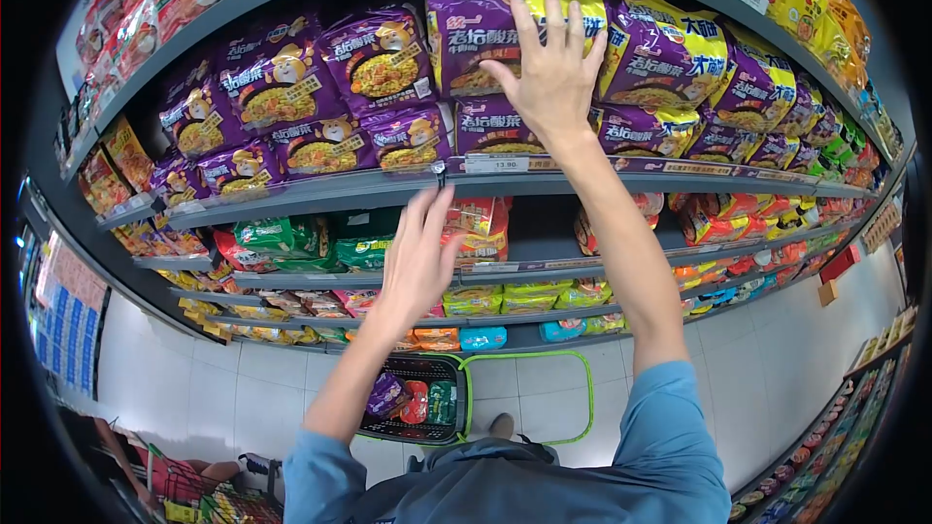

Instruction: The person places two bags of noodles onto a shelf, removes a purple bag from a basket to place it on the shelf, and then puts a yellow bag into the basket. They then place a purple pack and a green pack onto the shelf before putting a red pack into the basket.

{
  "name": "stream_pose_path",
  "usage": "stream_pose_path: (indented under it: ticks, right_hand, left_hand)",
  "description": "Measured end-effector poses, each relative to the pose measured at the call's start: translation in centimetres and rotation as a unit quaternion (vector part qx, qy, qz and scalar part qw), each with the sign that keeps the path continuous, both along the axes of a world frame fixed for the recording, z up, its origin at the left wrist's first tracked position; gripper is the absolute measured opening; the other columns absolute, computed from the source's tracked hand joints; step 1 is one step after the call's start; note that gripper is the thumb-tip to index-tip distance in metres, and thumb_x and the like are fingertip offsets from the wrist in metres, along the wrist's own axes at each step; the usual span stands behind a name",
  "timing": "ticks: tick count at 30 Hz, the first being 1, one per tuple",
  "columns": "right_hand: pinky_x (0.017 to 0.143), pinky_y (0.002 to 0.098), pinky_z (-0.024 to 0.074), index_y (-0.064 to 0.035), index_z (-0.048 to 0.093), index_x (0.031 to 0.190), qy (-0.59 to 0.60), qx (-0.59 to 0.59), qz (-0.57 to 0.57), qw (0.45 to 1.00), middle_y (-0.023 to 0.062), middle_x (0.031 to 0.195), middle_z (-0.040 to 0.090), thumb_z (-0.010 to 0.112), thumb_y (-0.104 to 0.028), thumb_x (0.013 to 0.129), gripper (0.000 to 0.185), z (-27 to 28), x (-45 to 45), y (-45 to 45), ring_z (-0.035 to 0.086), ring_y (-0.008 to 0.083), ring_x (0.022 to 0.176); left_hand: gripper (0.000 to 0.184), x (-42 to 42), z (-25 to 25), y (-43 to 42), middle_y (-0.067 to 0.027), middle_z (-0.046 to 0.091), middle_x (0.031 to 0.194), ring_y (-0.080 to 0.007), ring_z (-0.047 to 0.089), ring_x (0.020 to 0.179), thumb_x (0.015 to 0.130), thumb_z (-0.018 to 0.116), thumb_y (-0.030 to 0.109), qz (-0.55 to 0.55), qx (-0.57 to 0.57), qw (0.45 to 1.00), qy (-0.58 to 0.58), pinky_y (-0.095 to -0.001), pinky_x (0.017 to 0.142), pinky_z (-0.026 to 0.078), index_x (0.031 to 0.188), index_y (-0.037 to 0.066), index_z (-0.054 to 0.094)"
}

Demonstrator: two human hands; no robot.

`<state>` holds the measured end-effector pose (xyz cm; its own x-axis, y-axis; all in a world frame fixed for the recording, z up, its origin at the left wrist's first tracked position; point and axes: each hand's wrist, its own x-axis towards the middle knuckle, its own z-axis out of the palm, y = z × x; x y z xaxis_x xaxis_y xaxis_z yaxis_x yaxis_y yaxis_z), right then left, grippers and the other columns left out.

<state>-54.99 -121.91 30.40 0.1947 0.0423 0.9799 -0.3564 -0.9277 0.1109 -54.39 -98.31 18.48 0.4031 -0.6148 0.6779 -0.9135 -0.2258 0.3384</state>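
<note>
Because its wrapper looks like thin, glossy film over several blocks, the big purple-and-yellow noodle pack should prove light and bulky, a little slippery, with contents that could crumble if squeezed; its two sides, or the underside with a palm beneath, seem the best places to hold. It stands in the upper row on the shelf, above a smaller-looking purple pack and beside similar ones. The right hand lies with fingers spread wide across its front, seemingly pressed flat against it, gripping nothing. The left hand is loosely extended and appears to hold nothing, fingertips at the shelf's front edge; whether they touch it, I cannot tell. Below, a black basket on the floor carries purple, red and green packs.
</note>
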Motion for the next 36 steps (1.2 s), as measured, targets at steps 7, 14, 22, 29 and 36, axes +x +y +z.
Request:
stream_pose_path:
  ticks: [7,14,22,29,36]
  right_hand:
    - [0.091,0.0692,0.0331,-0.0171,0.048,0.129,0.018,0.022,-0.051,0.998,0.0139,0.129,0.049,0.074,-0.053,0.069,0.075,1.6,1.9,-0.9,0.042,0.0379,0.122]
    - [0.096,0.0729,0.0249,-0.0200,0.046,0.133,0.039,0.025,-0.067,0.997,0.0143,0.135,0.045,0.075,-0.049,0.068,0.077,0.8,3.9,-0.8,0.036,0.0398,0.128]
    - [0.100,0.0683,0.0243,-0.0173,0.043,0.136,0.010,0.021,0.003,1.000,0.0148,0.135,0.042,0.074,-0.047,0.072,0.077,0.1,3.2,-2.4,0.033,0.0385,0.129]
    - [0.100,0.0698,0.0232,-0.0146,0.042,0.138,0.002,0.005,0.032,0.999,0.0197,0.137,0.039,0.073,-0.031,0.074,0.073,-1.0,1.7,-1.4,0.032,0.0423,0.132]
    - [0.101,0.0547,0.0344,-0.0106,0.053,0.127,0.007,-0.009,0.095,0.995,0.0185,0.131,0.047,0.068,-0.018,0.078,0.053,-4.5,-2.6,0.7,0.042,0.0370,0.126]
  left_hand:
    - [0.066,5.1,8.3,-10.2,-0.0317,0.035,0.138,-0.0450,0.043,0.123,0.084,0.065,0.011,0.054,-0.064,0.990,-0.110,-0.0457,0.099,0.041,0.139,-0.004,0.032]
    - [0.060,6.8,8.8,-13.4,-0.0377,0.037,0.134,-0.0488,0.049,0.115,0.084,0.064,0.012,0.105,-0.039,0.992,-0.049,-0.0477,0.094,0.045,0.133,-0.008,0.036]
    - [0.045,5.6,8.3,-11.5,-0.0240,0.049,0.126,-0.0400,0.054,0.111,0.085,0.064,0.015,0.093,-0.066,0.987,-0.112,-0.0457,0.086,0.049,0.125,0.000,0.049]
    - [0.037,3.9,6.2,-10.4,-0.0201,0.051,0.124,-0.0366,0.055,0.107,0.082,0.067,0.013,0.052,-0.079,0.984,-0.152,-0.0431,0.082,0.051,0.116,0.003,0.055]
    - [0.034,1.0,2.4,-7.5,-0.0188,0.053,0.121,-0.0351,0.057,0.106,0.080,0.068,0.008,-0.011,-0.060,0.991,-0.116,-0.0406,0.078,0.053,0.112,0.004,0.057]
